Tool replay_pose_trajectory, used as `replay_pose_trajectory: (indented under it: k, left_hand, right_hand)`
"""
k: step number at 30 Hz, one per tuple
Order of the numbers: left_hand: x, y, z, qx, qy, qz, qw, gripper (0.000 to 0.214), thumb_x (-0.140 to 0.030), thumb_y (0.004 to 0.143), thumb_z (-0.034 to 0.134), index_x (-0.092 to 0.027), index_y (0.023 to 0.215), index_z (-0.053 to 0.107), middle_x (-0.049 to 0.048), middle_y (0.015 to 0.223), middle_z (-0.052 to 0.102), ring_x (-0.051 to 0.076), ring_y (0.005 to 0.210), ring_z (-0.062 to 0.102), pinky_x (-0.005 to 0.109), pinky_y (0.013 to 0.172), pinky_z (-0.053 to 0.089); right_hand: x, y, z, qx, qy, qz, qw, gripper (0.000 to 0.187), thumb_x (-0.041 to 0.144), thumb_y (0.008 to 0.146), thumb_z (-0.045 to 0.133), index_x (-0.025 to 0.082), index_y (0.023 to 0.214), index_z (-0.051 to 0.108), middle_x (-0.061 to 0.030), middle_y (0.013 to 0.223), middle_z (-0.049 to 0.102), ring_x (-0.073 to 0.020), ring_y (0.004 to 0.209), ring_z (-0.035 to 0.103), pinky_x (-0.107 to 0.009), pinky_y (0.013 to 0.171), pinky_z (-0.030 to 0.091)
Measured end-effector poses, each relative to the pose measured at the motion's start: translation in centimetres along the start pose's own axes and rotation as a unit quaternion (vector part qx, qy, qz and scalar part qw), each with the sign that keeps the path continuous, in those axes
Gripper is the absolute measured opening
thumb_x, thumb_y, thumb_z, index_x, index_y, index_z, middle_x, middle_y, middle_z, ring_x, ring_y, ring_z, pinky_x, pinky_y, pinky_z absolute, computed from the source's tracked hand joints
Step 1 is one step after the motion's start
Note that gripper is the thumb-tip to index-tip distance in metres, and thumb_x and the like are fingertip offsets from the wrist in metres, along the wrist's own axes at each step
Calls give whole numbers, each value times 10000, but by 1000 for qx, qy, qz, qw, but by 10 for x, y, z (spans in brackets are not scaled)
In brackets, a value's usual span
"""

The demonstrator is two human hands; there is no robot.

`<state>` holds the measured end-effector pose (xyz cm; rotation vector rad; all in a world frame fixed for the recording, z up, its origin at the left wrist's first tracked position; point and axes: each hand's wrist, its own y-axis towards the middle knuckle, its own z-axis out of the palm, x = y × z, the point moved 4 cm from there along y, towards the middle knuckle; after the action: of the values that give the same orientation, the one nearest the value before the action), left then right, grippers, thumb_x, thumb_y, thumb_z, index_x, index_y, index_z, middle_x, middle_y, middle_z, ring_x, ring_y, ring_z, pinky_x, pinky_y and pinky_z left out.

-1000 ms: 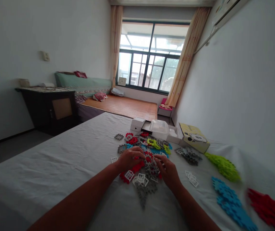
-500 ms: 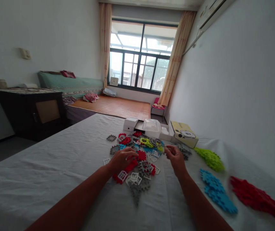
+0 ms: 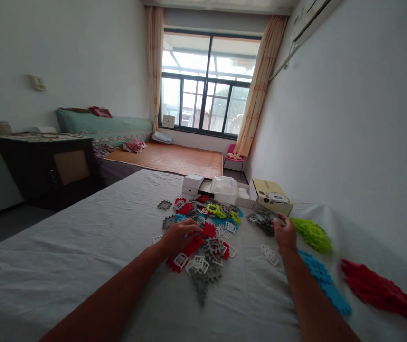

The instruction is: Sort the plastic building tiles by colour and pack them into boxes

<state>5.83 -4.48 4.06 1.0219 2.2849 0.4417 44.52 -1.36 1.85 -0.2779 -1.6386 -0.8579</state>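
Observation:
My left hand rests on a mixed heap of plastic building pieces, fingers bent and apart, nearest a red toothed piece. White window-shaped pieces and a grey triangular piece lie at the heap's near side. My right hand is at the right end of a grey pile, thumb and fingertips pinched on what looks like a grey toothed building piece, partly hidden. A few white window pieces lie just left of its wrist.
Green pieces, blue pieces and red pieces form separate piles along the right. At the back stand a white box, a clear plastic container and a yellow cartoon box. A pale cloth covers the table.
My right hand has moved right, from the mixed heap's edge to the grey pile, uncovering the white window pieces beside its wrist. My left hand has stayed almost still on the heap.

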Motion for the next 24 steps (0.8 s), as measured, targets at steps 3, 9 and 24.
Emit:
replay_pose_trajectory:
  k: [3,9,24]
  left_hand:
    - [2,0,0,1,8,-6,1000,241,-163,848,523,-248,1005,684,25,991,663,146,922,605,242,841,465]
    - [2,-1,0,8,15,-8,1000,253,-167,850,514,-253,1022,678,21,996,666,147,932,603,242,835,466]
    - [4,-1,-2,18,17,-12,1000,254,-166,846,510,-256,1005,687,22,1009,664,147,927,609,235,824,470]
  right_hand:
    - [31,-35,31,181,-77,-46,979,404,480,760,550,165,999,631,-64,813,679,-172,658,612,-285,587,507]
    - [77,-131,85,489,-174,-180,836,482,452,715,687,241,1144,624,-75,1081,661,-229,929,601,-351,791,495]
    - [53,-109,77,486,-63,7,872,563,308,627,736,220,1134,509,11,848,581,-97,585,522,-223,514,431]
